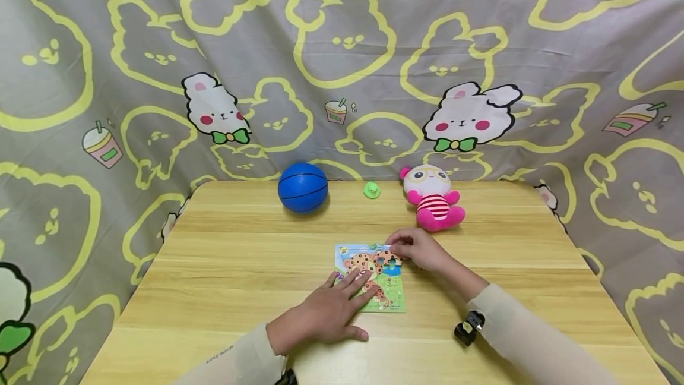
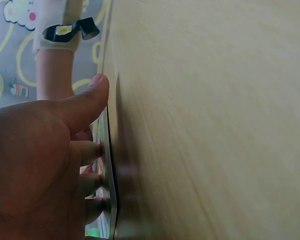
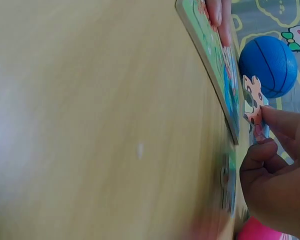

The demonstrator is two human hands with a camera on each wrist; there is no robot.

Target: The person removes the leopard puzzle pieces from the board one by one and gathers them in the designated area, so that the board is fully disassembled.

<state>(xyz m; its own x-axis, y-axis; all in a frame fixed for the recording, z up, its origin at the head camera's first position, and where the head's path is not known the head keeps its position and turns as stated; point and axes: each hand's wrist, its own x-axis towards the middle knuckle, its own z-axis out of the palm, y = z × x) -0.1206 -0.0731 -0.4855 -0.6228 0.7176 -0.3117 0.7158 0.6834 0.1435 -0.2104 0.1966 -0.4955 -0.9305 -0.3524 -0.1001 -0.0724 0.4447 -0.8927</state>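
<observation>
A jigsaw puzzle board [image 1: 396,299] with a spotted cartoon leopard on a green and blue scene lies on the table. My left hand [image 1: 333,311] rests on its lower left part, fingers spread and nearly straight. In the left wrist view, the fingertips [image 2: 97,180] press down on the board's face. At the upper right corner, my right hand [image 1: 419,248] pinches a spotted orange puzzle piece [image 3: 251,100] between thumb and fingers. The right wrist view has this piece tilted up above the board's edge. Another flat piece [image 3: 230,185] lies on the table beyond the board.
A blue ball [image 1: 303,188] sits at the back left of the wooden table [image 1: 224,266]. Behind the board are a small green duck toy [image 1: 371,189] and, to the right, a pink and white plush panda [image 1: 434,201]. A patterned curtain [image 1: 256,52] surrounds the table.
</observation>
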